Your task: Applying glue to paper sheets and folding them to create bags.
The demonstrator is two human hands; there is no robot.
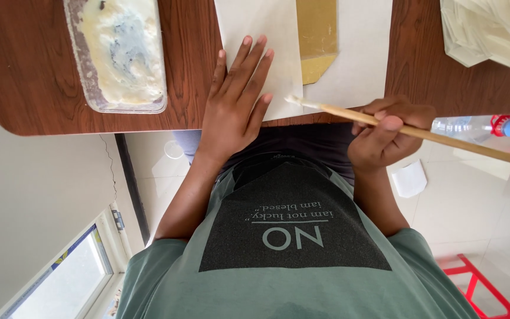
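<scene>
Press flat left hand [234, 103], fingers spread, firmly on white paper [267, 23] upper centre, guiding brush [461, 144] pinched in curled right hand [385, 139] lightly along the edge.

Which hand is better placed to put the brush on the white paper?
Probably the right hand: it already grips the brush, whose bristle tip rests at the near edge of the white paper. The left hand lies flat and open on that paper.

White paper [267, 35], brown wood-grain table [30, 65]
</scene>
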